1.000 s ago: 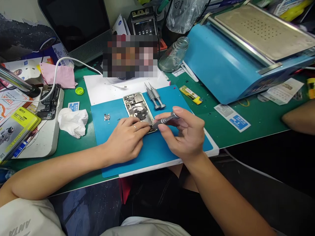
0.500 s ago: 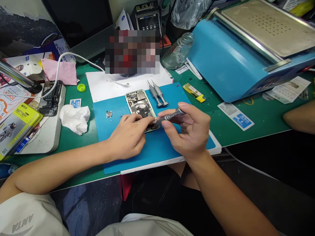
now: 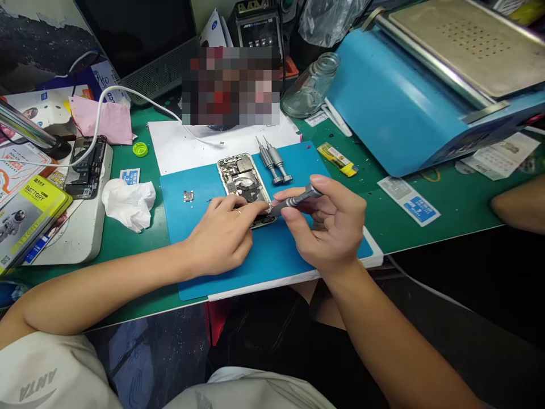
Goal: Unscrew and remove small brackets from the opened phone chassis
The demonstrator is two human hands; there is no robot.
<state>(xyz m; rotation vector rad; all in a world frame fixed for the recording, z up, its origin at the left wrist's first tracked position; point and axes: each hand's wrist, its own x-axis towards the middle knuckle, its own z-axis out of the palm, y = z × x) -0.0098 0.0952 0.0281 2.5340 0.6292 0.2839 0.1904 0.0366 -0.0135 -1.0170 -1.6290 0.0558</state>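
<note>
An opened smartphone [image 3: 240,170], its inner parts exposed, lies on a blue mat [image 3: 255,267]. My left hand [image 3: 223,236] holds its lower end, the index finger stretched across it and the other fingers curled; the thumb is partly hidden. In my right hand [image 3: 334,224] a grey screwdriver [image 3: 300,199] is pinched between thumb and fingers. It slants down to the phone's lower right corner, beside my left index fingertip; its tip is too small to make out. Two more grey screwdrivers [image 3: 273,162] lie right of the phone. A small metal part [image 3: 188,196] rests on the mat's left side.
A crumpled tissue [image 3: 129,204] and a green cap [image 3: 140,149] lie left of the mat. Further left, another opened phone [image 3: 87,167] sits on a white device. A glass jar [image 3: 310,85] and a large blue machine [image 3: 383,108] stand behind, with a person's arm [image 3: 519,201] at far right.
The camera view has shifted very slightly. Both hands, the phone and the screwdriver keep almost the same places relative to one another.
</note>
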